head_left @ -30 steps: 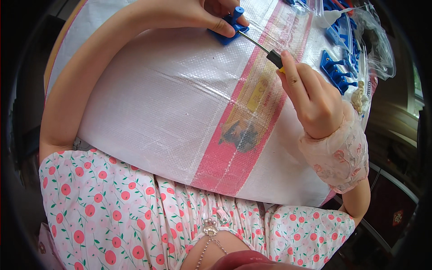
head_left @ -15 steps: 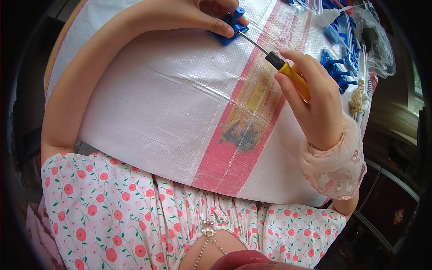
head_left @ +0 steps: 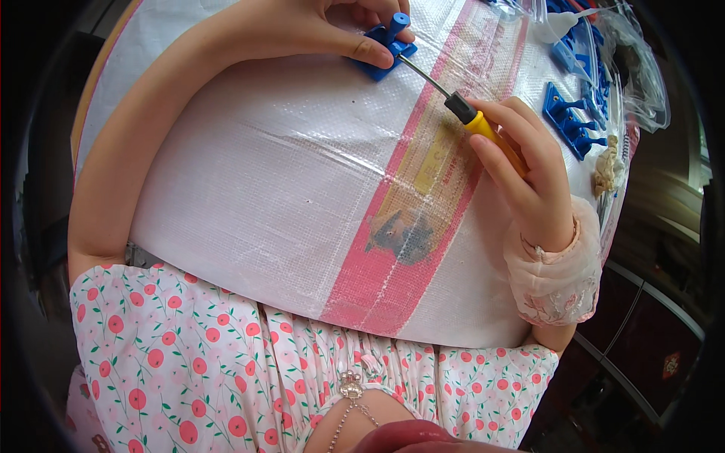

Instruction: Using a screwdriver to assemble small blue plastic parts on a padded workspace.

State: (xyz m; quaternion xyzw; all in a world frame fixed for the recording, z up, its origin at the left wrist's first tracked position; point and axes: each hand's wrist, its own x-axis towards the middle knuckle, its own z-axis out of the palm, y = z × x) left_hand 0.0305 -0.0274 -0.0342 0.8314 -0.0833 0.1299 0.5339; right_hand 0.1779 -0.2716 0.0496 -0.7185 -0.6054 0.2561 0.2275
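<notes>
At the far middle of the table, my left hand (head_left: 332, 30) grips a small blue plastic part (head_left: 384, 66) with a flat square base and an upright round peg. Its thumb presses on the near side, and the other fingers curl behind, partly cut off by the picture's top edge. My right hand (head_left: 529, 151) is closed around the yellow handle of a screwdriver (head_left: 495, 136) with a black collar. The thin metal shaft slants up to the left, and its tip meets the blue part beside the thumb. What lies under the tip is too small to tell.
A white woven sheet (head_left: 249, 189) with a pink printed band covers the table. At the far right lie a blue piece with several pegs (head_left: 572, 121), a white nozzle bottle (head_left: 555, 27), clear plastic bags (head_left: 642, 83) and a beige knotted bundle (head_left: 606, 167).
My right hand has shifted slightly and its fingers have turned on the screwdriver handle. The blue part stays nearly in place under my left hand.
</notes>
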